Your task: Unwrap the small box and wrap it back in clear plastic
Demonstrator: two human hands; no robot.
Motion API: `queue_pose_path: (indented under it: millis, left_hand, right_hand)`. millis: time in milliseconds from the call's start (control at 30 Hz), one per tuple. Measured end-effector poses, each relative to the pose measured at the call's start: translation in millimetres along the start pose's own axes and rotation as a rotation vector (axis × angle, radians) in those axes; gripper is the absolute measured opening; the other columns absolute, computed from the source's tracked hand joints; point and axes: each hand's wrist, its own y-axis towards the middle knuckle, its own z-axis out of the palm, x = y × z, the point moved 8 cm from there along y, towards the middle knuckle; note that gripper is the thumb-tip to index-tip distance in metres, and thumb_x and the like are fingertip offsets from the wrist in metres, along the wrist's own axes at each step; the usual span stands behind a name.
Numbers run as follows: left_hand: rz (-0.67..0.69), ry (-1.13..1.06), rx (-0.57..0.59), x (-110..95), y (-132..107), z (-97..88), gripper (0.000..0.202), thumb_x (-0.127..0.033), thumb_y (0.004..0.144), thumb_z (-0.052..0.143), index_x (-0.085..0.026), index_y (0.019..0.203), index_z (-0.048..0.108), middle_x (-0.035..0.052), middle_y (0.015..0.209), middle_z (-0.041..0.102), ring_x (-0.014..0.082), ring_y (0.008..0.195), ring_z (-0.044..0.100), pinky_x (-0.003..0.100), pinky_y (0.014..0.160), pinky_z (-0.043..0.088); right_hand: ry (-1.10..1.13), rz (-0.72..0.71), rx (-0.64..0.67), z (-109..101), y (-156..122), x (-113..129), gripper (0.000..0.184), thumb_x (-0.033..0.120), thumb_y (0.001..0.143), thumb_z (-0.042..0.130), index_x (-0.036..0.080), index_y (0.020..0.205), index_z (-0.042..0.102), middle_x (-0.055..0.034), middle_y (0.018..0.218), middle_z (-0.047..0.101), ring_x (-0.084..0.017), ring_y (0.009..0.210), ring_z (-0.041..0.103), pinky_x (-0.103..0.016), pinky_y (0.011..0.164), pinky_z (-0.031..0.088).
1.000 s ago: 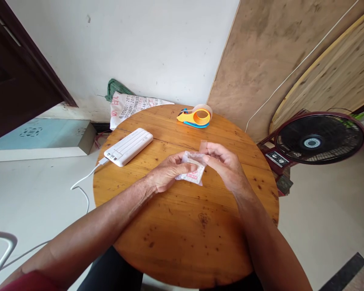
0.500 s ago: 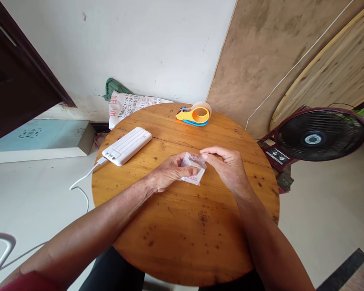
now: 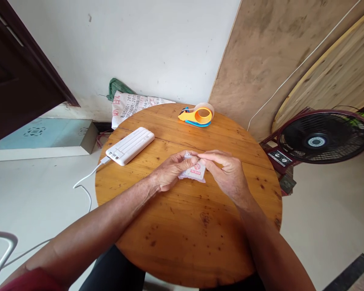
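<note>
I am pinching the packet (image 3: 195, 173) from both sides, my left hand (image 3: 170, 171) closing on its left edge and my right hand (image 3: 227, 173) gripping its top corner. That way it is sitting steady at the middle of the table (image 3: 185, 234), well apart from the tape (image 3: 197, 115).
</note>
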Motion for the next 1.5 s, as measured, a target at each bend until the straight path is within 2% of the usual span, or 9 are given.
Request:
queue_pose_path:
  millis: [200,400,500,667,800,1033,1300,1400,1500]
  left_hand:
    - [-0.002,0.015,-0.02,2,1,-3.1,0.05,-0.045,0.068,0.086,-0.011,0.099,0.066,0.008,0.09,0.07,0.0168,0.078,0.064,0.031,0.072,0.055]
    - [0.01,-0.013,-0.01,3,3,-1.3,0.052,-0.047,0.066,0.086,-0.011,0.098,0.067,0.0083,0.089,0.07,0.0179,0.078,0.064,0.033,0.074,0.056]
    - [0.009,-0.033,0.003,5,4,-0.8,0.05,-0.047,0.066,0.086,-0.011,0.094,0.068,0.0077,0.086,0.07,0.0174,0.077,0.065,0.031,0.073,0.055]
    - [-0.037,-0.089,-0.039,14,8,-10.0,0.038,-0.043,0.073,0.081,-0.012,0.089,0.068,0.0036,0.077,0.067,0.0128,0.066,0.061,0.025,0.065,0.051]
    - [-0.082,-0.109,-0.059,15,9,-14.2,0.031,-0.039,0.081,0.074,-0.011,0.094,0.069,0.005,0.081,0.068,0.0129,0.068,0.061,0.024,0.063,0.05]
    - [-0.144,-0.182,-0.096,10,6,-13.1,0.016,-0.021,0.079,0.061,-0.011,0.089,0.068,0.0038,0.078,0.068,0.0142,0.066,0.062,0.025,0.058,0.05]
    - [-0.13,-0.146,-0.131,11,8,-15.0,0.021,-0.022,0.078,0.06,-0.011,0.093,0.069,0.0044,0.079,0.068,0.0143,0.066,0.061,0.026,0.061,0.05]
    - [-0.128,-0.141,-0.119,10,9,-14.6,0.02,-0.022,0.077,0.06,-0.011,0.092,0.068,0.0046,0.078,0.068,0.0147,0.066,0.062,0.026,0.062,0.05]
    - [-0.117,-0.119,-0.081,9,9,-12.2,0.022,-0.024,0.075,0.061,-0.012,0.093,0.067,0.0048,0.079,0.068,0.016,0.068,0.062,0.028,0.063,0.051]
  right_hand:
    - [-0.264,-0.181,-0.08,-2,-5,10,0.023,0.015,0.092,0.06,0.028,0.096,0.078,-0.0011,0.094,0.078,-0.019,0.085,0.071,-0.04,0.086,0.046]
    - [-0.348,-0.231,-0.103,2,-7,13,0.02,0.017,0.092,0.06,0.025,0.093,0.078,-0.003,0.09,0.072,-0.019,0.084,0.066,-0.039,0.082,0.044]
    - [-0.396,-0.22,-0.043,5,-7,15,0.02,0.018,0.093,0.058,0.025,0.096,0.077,-0.0031,0.094,0.072,-0.019,0.087,0.065,-0.039,0.084,0.042]
    - [-0.595,-0.219,0.162,16,-11,25,0.023,0.023,0.096,0.053,0.02,0.105,0.073,-0.006,0.106,0.072,-0.024,0.094,0.061,-0.045,0.091,0.04]
    - [-0.686,-0.238,0.216,22,-13,30,0.023,0.026,0.094,0.056,0.018,0.111,0.07,-0.0081,0.113,0.07,-0.026,0.101,0.06,-0.05,0.103,0.033]
    - [-0.66,-0.24,0.201,21,-11,23,0.018,0.024,0.093,0.059,0.02,0.108,0.069,-0.0055,0.116,0.071,-0.024,0.099,0.061,-0.048,0.103,0.033]
    - [-0.677,-0.24,0.202,25,-11,21,0.019,0.023,0.094,0.056,0.02,0.109,0.068,-0.0063,0.113,0.071,-0.025,0.1,0.062,-0.05,0.106,0.032]
    - [-0.623,-0.257,0.155,23,-11,22,0.017,0.024,0.091,0.061,0.021,0.106,0.069,-0.0081,0.121,0.069,-0.027,0.106,0.062,-0.053,0.107,0.033]
    - [-0.407,-0.264,0.008,5,-8,26,0.009,0.027,0.086,0.066,0.022,0.093,0.07,-0.0089,0.127,0.065,-0.027,0.113,0.062,-0.049,0.102,0.041]
